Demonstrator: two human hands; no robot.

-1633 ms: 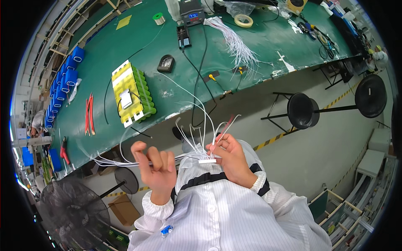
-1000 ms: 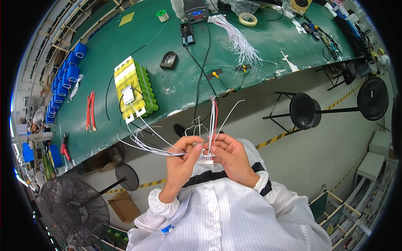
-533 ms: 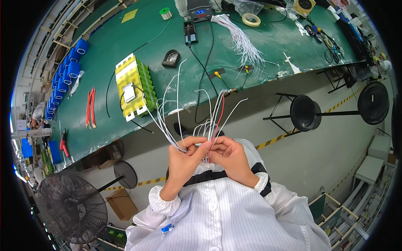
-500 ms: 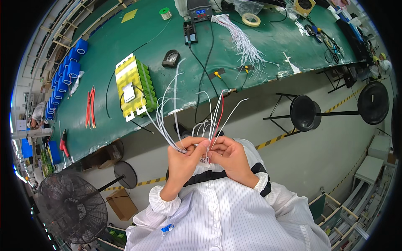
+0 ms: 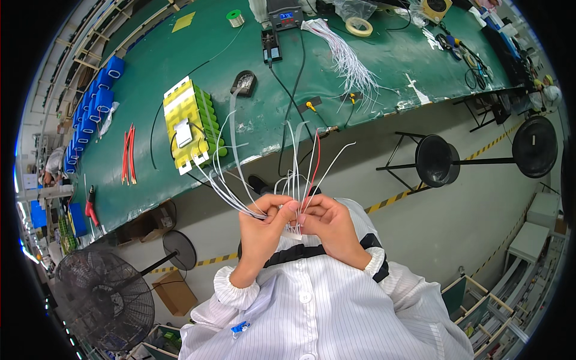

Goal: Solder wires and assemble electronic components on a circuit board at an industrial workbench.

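Close in front of my body, both hands grip a bundle of thin white wires (image 5: 228, 191) that includes one red wire (image 5: 317, 157). My left hand (image 5: 262, 231) is closed round the wires, their loose ends fanning up and to the left. My right hand (image 5: 329, 228) pinches wires beside the left fingertips, with the red wire and several white ones rising above it. A small white connector (image 5: 293, 234) seems to hang below the fingers, partly hidden. Beyond the wire ends, a battery pack (image 5: 185, 123) with yellow covering and green cells lies on the green bench.
The green bench (image 5: 144, 72) carries red wires (image 5: 128, 155), a solder spool (image 5: 235, 18), a soldering station (image 5: 285, 17), a small black tray (image 5: 244, 84), a white wire bundle (image 5: 345, 54) and a tape roll (image 5: 359, 27). A black stool (image 5: 437, 159) stands right, a fan (image 5: 99, 297) left.
The loose wire ends above my left hand have swung left and lower, spreading toward the battery pack. My hands stay nearly in place, still gripping the wires.
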